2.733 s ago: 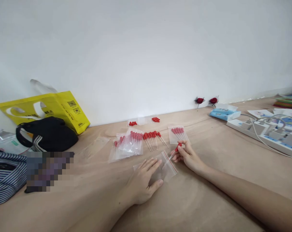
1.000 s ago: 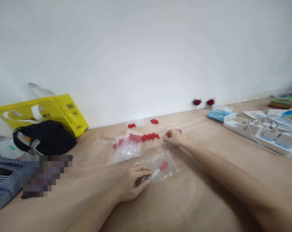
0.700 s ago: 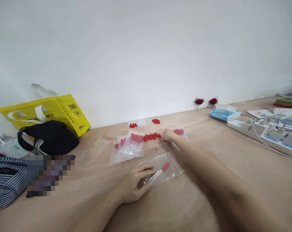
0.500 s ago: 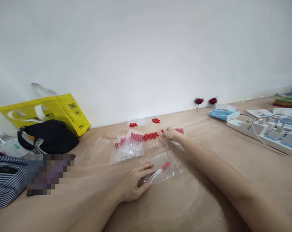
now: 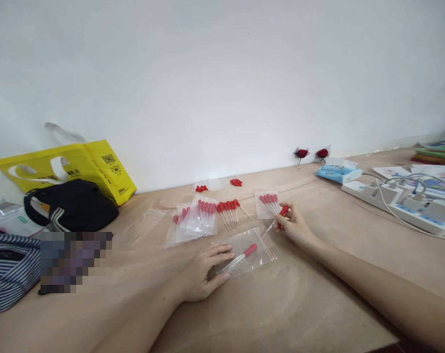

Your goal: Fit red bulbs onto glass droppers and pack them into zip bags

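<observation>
My left hand (image 5: 206, 274) lies flat on the table, its fingers apart and resting on the left edge of a clear zip bag (image 5: 264, 257). Inside that bag is a red-bulbed dropper (image 5: 250, 250) with a clear stem. Just right of the bag, my right hand (image 5: 293, 224) pinches another dropper (image 5: 284, 211) by its red bulb, the thin stem slanting down to the left. Behind it lies a bag of several droppers (image 5: 268, 199). Loose droppers (image 5: 228, 207) lie in a row at the middle, beside overlapping filled bags (image 5: 196, 225).
Small bags of red bulbs (image 5: 201, 188) lie near the wall. At left are a yellow bag (image 5: 114, 184), a black cloth item (image 5: 78, 208) and a striped bag (image 5: 12, 274). A blue tissue pack (image 5: 338, 172) and a power strip (image 5: 406, 208) with cables stand at right.
My right hand has come back from the row of loose droppers, moving right and nearer with a dropper in its fingers. My left hand stays on the bag.
</observation>
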Motion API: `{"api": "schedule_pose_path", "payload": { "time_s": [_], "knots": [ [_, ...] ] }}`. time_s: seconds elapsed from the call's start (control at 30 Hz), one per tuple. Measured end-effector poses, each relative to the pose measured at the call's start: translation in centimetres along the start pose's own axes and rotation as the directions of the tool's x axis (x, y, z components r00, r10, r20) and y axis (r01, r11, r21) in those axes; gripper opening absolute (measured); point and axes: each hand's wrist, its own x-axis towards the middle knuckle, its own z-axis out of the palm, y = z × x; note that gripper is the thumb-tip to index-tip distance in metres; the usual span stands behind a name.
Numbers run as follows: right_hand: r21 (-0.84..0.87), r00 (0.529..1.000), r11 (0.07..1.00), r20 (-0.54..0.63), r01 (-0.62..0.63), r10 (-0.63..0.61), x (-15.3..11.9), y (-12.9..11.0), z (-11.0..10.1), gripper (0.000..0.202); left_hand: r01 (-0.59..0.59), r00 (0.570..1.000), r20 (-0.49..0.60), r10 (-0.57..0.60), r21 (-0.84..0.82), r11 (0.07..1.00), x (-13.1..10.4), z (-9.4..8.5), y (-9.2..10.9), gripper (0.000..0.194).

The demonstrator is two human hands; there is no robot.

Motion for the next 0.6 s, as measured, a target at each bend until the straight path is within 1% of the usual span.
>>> {"api": "schedule_pose_path", "payload": {
  "time_s": [0.07, 0.13, 0.2, 0.27, 0.33, 0.4, 0.53, 0.6],
  "knots": [
    [0.046, 1.0, 0.999, 0.017, -0.023, 0.022, -0.4, -0.1, 0.5, 0.048, 0.011, 1.0, -0.008, -0.011, -0.001, 1.0, 0.0, 0.0, 0.0, 0.045],
    [0.106, 0.998, 0.993, 0.045, -0.058, 0.054, -0.8, -0.2, 1.0, 0.045, 0.039, 0.999, -0.012, -0.039, 0.001, 0.999, -0.1, 0.0, 0.0, 0.05],
    [0.157, 0.99, 0.981, 0.105, -0.109, 0.093, -1.4, -0.3, 1.4, 0.041, 0.058, 0.998, -0.005, -0.058, -0.004, 0.998, -0.1, 0.1, 0.0, 0.054],
    [0.171, 0.971, 0.971, 0.197, -0.167, 0.132, -1.9, -0.3, 1.7, 0.038, 0.059, 0.998, 0.001, -0.059, -0.021, 0.998, -0.2, 0.1, 0.0, 0.056],
    [0.117, 0.94, 0.973, 0.305, -0.197, 0.153, -2.1, -0.5, 1.8, 0.038, 0.06, 0.998, 0.002, -0.06, -0.038, 0.997, -0.2, 0.2, 0.0, 0.058],
    [0.033, 0.905, 0.982, 0.395, -0.185, 0.157, -2.2, -0.6, 1.7, 0.038, 0.069, 0.998, 0.005, -0.069, -0.052, 0.996, -0.2, 0.2, 0.1, 0.059],
    [-0.082, 0.853, 0.982, 0.487, -0.169, 0.188, -1.9, -0.8, 1.5, 0.037, 0.09, 0.996, 0.002, -0.09, -0.073, 0.993, -0.2, 0.3, 0.0, 0.066],
    [-0.138, 0.817, 0.978, 0.538, -0.159, 0.209, -1.7, -0.8, 1.5, 0.037, 0.094, 0.996, -0.004, -0.094, -0.07, 0.993, -0.3, 0.4, -0.1, 0.068]
  ]
}}
